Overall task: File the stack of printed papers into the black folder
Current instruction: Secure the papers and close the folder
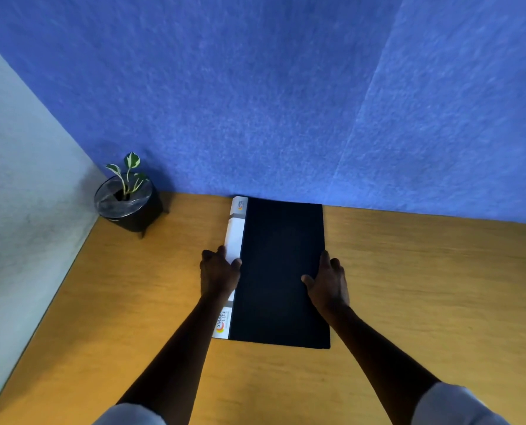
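The black folder [281,271] lies closed and flat on the wooden desk [424,286], its white spine with an orange logo on the left side. My left hand [218,273] grips the spine edge, thumb on top of the cover. My right hand [329,283] holds the folder's right edge, thumb resting on the black cover. No printed papers are visible outside the folder.
A small potted plant [128,197] in a black pot stands at the desk's back left corner. A blue felt partition [286,102] rises right behind the folder. A pale wall [19,194] borders the desk on the left.
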{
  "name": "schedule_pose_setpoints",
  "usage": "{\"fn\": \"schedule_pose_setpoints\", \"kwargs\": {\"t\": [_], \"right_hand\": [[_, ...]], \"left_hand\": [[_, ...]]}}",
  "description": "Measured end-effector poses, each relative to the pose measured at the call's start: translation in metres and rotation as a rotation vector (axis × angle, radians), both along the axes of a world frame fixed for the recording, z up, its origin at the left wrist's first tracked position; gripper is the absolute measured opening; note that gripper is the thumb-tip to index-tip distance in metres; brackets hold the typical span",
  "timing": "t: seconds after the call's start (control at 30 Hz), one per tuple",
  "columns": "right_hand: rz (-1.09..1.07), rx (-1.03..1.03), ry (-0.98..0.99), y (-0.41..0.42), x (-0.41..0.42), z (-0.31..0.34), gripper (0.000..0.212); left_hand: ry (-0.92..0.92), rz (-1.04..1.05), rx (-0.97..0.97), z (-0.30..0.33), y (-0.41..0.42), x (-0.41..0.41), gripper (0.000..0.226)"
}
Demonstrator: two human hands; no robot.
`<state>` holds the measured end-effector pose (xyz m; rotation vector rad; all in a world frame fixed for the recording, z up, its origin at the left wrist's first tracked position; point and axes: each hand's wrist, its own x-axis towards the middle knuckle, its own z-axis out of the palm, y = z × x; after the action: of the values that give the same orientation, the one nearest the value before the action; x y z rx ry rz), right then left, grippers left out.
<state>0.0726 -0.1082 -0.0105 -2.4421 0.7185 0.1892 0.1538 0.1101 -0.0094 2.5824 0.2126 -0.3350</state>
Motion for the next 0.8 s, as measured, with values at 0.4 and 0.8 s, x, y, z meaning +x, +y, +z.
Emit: {"fn": "schedule_pose_setpoints", "kwargs": {"t": [0.4, 0.8], "right_hand": [[0.081, -0.164, -0.011, 0.007, -0.001, 0.001, 0.075], [0.23, -0.172, -0.062, 0.031, -0.014, -0.041, 0.079]], "left_hand": [[-0.128, -0.096, 0.217, -0.001, -0.01, -0.008, 0.053], [-0.24, -0.532, 0.231, -0.043, -0.029, -0.03, 0.078]]}}
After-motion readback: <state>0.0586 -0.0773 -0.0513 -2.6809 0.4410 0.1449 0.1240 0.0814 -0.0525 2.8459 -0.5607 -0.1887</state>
